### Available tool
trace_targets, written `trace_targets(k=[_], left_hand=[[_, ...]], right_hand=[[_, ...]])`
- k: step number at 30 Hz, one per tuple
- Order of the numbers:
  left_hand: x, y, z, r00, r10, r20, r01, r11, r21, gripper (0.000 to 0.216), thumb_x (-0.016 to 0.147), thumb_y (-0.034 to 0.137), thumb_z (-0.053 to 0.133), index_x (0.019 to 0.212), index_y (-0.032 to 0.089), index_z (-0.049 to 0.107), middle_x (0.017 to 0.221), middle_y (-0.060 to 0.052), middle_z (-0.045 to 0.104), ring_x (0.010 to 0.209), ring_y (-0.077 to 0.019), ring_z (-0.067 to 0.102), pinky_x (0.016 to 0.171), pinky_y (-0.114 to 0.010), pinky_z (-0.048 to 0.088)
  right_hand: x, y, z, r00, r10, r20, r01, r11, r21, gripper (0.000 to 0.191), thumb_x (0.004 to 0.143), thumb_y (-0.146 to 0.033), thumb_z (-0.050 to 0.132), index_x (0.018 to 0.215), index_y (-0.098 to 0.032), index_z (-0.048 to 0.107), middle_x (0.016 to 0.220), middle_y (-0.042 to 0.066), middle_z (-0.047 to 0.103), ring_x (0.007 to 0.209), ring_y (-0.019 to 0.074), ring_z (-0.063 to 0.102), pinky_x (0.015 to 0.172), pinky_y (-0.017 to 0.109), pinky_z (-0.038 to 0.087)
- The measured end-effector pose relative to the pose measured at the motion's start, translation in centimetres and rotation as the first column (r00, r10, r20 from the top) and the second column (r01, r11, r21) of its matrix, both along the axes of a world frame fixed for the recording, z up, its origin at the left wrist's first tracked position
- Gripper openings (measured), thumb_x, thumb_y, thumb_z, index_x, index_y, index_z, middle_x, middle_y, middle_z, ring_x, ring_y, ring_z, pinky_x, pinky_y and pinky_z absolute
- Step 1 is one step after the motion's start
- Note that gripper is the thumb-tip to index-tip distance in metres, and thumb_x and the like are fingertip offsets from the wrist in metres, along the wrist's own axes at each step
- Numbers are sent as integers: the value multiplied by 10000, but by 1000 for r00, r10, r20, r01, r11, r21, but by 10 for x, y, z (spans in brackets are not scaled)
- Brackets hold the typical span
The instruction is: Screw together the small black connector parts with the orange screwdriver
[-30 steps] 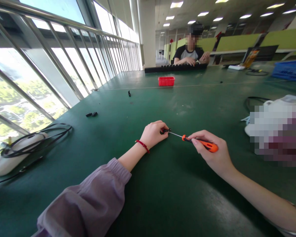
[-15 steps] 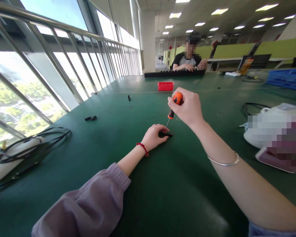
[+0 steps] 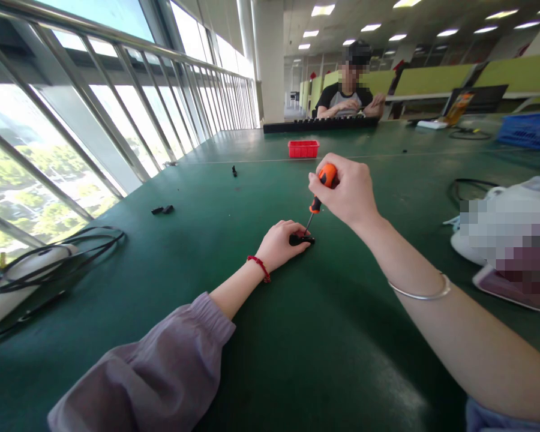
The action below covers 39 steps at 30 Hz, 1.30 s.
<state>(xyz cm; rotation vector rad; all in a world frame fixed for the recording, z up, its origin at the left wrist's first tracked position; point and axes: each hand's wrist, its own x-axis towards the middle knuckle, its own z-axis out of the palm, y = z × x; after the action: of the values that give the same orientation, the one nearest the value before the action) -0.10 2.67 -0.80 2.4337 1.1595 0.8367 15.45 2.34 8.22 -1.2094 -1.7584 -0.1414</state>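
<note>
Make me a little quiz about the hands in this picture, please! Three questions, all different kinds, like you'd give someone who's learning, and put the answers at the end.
1. True or false: the left hand is touching a small black piece.

2. Pick one. What is the right hand holding?
A: a spoon
B: a screwdriver
C: a pencil

3. Fill in the missing colour: the bracelet on the left wrist is ____.

Key:
1. True.
2. B, the screwdriver.
3. Red.
</note>
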Motion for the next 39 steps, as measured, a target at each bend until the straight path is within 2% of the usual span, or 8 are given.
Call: trace_targets(k=[28,32,36,39], left_hand=[[2,-1,0,1000,-8,13,8,1000,6,84,770,216,614,801,177,681,859,-40,659,851,-181,572,841,-334,470],[2,-2,1,998,19,55,-19,1000,-16,108,788,248,605,815,177,682,862,-36,675,838,-172,596,820,-317,484],[3,-1,0,987,50,150,-36,995,-90,111,801,242,589,814,161,663,838,-30,697,777,-149,629,761,-275,503],[4,0,-1,985,49,166,-32,994,-105,106,787,246,606,753,154,646,815,-30,699,761,-149,633,747,-270,503]], right_hand=[[-6,-5,1,998,-11,56,15,997,-73,187,772,-343,530,655,-225,443,547,-23,470,510,135,427,523,271,303],[-7,-6,2,997,-26,73,32,995,-91,114,756,-336,536,765,-228,500,588,-18,501,537,147,450,524,272,304],[-6,-7,4,995,-31,95,42,993,-114,231,726,-315,555,934,-221,517,606,-29,515,521,139,449,510,259,286],[-5,-8,7,989,6,146,12,992,-123,173,767,-373,536,847,-219,535,588,-28,512,507,128,447,505,249,274]])
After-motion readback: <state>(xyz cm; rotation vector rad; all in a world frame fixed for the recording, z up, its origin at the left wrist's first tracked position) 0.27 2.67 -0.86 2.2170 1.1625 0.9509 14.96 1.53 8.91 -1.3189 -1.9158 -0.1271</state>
